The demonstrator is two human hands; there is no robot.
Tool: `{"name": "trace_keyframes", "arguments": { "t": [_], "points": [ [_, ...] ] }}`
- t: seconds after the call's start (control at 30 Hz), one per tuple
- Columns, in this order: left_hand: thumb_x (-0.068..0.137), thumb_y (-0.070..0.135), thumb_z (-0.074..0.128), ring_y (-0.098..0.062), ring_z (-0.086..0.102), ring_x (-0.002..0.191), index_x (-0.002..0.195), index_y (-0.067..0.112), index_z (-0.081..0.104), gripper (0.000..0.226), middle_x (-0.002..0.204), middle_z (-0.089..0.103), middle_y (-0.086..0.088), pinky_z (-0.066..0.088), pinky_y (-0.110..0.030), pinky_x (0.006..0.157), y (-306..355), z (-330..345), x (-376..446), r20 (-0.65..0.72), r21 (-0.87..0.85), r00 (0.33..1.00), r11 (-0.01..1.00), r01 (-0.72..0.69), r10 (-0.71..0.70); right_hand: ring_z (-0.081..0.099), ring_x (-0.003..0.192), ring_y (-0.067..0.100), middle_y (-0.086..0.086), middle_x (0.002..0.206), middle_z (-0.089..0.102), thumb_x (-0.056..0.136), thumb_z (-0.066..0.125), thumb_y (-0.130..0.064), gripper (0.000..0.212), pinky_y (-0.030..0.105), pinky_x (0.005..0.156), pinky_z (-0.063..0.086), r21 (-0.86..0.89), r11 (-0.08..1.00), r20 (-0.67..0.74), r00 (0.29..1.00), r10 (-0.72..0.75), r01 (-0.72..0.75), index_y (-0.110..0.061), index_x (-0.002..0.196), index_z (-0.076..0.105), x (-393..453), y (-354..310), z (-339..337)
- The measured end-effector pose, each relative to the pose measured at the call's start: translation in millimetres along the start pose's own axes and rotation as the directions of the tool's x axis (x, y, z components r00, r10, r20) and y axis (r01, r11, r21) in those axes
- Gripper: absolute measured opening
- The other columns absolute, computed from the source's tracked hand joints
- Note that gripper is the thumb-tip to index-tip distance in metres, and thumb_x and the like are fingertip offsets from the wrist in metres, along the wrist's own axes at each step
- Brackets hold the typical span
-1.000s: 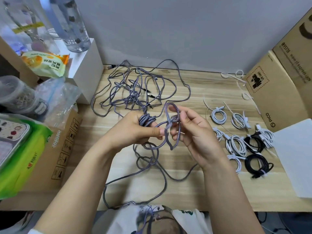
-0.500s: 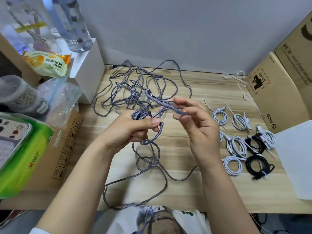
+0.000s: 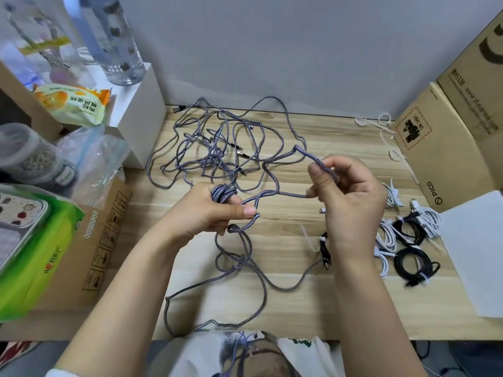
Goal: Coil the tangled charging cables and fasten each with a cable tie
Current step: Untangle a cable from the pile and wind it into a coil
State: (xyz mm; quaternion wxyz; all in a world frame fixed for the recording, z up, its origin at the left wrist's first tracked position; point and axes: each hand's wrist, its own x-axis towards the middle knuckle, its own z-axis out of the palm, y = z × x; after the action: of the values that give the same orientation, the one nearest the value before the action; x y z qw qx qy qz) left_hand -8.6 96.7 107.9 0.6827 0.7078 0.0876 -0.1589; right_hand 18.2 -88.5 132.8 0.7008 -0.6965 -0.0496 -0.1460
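Observation:
A grey-purple braided cable (image 3: pixel 275 193) runs between my two hands above the wooden table (image 3: pixel 285 235). My left hand (image 3: pixel 209 210) grips a small coil of it (image 3: pixel 221 194) wound round its fingers. My right hand (image 3: pixel 345 197) pinches a loop of the same cable, pulled out to the right. Slack from it trails down over the table's front edge. A tangle of the same kind of cables (image 3: pixel 217 148) lies at the back. Several coiled, tied white and black cables (image 3: pixel 408 240) sit at the right. Loose white ties (image 3: pixel 386 131) lie at the back right.
Cardboard boxes (image 3: pixel 446 148) line the right side, with a white sheet (image 3: pixel 479 251) in front of them. On the left are a white block (image 3: pixel 136 115) holding bottles, a snack bag, plastic bags, a green pack (image 3: pixel 32 254) and a flat carton.
My right hand has drawn its loop of cable out to the right, away from my left hand. The coil in my left hand has stayed in place.

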Motion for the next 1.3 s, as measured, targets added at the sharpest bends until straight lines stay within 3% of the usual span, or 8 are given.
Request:
{"name": "trace_keyframes", "arguments": {
  "t": [0.1,0.2,0.37,0.5,0.6,0.8,1.07,1.3],
  "points": [
    [0.048,0.021,0.082,-0.014,0.032,0.043,0.058,0.016,0.051,0.033,0.048,0.036,0.001,0.028,-0.012,0.038,2,-1,0,-0.046,0.018,0.999,1.0,0.012,-0.012,0.045,0.064,-0.004,-0.012,0.072,0.049,0.075,0.072,-0.022,0.015,0.013,0.063,0.037,-0.162,0.982,-0.064,0.993,-0.103,0.092,-0.034,0.077,0.062,1,2,-2],
    [0.049,0.024,0.077,-0.015,0.032,0.045,0.057,0.016,0.05,0.029,0.052,0.036,-0.003,0.026,-0.013,0.039,3,-1,-1,-0.071,0.025,0.997,1.0,0.011,-0.009,0.034,0.053,0.002,-0.006,0.057,0.042,0.075,0.071,-0.028,0.008,0.022,0.054,0.032,-0.169,0.985,-0.075,0.996,-0.057,0.044,-0.033,0.075,0.065,-2,-2,-2],
    [0.065,0.01,0.077,-0.01,0.034,0.039,0.057,0.015,0.048,0.031,0.045,0.037,0.004,0.028,-0.013,0.038,2,-1,0,-0.107,0.025,0.994,1.0,0.0,0.002,0.057,0.049,0.01,-0.002,0.057,0.065,0.079,0.06,-0.025,0.01,0.019,0.056,0.048,0.149,0.958,0.044,0.97,0.24,-0.244,-0.015,0.077,0.06,1,-15,-1],
    [0.07,0.006,0.076,-0.008,0.036,0.037,0.053,0.016,0.052,0.031,0.044,0.042,0.005,0.029,-0.013,0.038,-1,-1,2,-0.105,0.046,0.994,0.999,0.003,0.002,0.069,0.091,0.029,0.019,0.105,0.069,0.081,0.043,-0.015,0.009,0.034,0.086,0.052,0.559,0.586,0.44,0.809,0.39,-0.587,-0.015,0.072,0.044,7,-20,-8],
    [0.071,0.005,0.074,-0.006,0.038,0.036,0.063,0.011,0.053,0.024,0.041,0.049,0.007,0.029,-0.012,0.037,-3,-5,2,-0.14,0.017,0.99,1.0,0.019,-0.017,0.065,0.1,0.035,0.02,0.091,0.069,0.077,0.043,-0.02,0.015,0.044,0.095,0.048,0.654,0.397,0.57,0.764,0.303,-0.645,-0.013,0.065,0.046,9,-21,-14],
    [0.046,0.02,0.09,-0.009,0.038,0.04,0.064,0.011,0.06,0.036,0.042,0.039,0.004,0.029,-0.013,0.038,-2,-10,1,-0.15,0.077,0.989,0.997,0.022,-0.01,0.037,0.037,0.015,-0.001,0.04,0.03,0.078,0.049,-0.017,0.013,0.027,0.06,0.053,0.464,0.678,0.411,0.817,0.405,-0.57,-0.016,0.07,0.038,8,-25,-7],
    [0.043,0.027,0.08,-0.009,0.039,0.04,0.066,0.011,0.062,0.033,0.045,0.041,0.001,0.031,-0.013,0.038,0,-12,-2,-0.211,0.052,0.977,0.999,-0.003,0.014,0.033,0.036,0.013,-0.003,0.041,0.03,0.09,0.044,-0.016,0.005,0.027,0.058,0.052,0.305,0.818,0.375,0.851,0.367,-0.488,-0.014,0.093,0.047,9,-18,-13],
    [0.042,0.021,0.09,-0.009,0.04,0.04,0.076,0.004,0.065,0.046,0.04,0.043,0.007,0.031,-0.013,0.039,-1,-17,0,-0.195,0.118,0.98,0.993,-0.001,0.024,0.045,0.038,0.014,-0.005,0.04,0.032,0.087,0.04,-0.041,0.05,0.023,0.067,0.052,0.063,0.928,0.311,0.891,0.331,-0.367,-0.013,0.128,0.046,10,-7,-16]
  ]
}}
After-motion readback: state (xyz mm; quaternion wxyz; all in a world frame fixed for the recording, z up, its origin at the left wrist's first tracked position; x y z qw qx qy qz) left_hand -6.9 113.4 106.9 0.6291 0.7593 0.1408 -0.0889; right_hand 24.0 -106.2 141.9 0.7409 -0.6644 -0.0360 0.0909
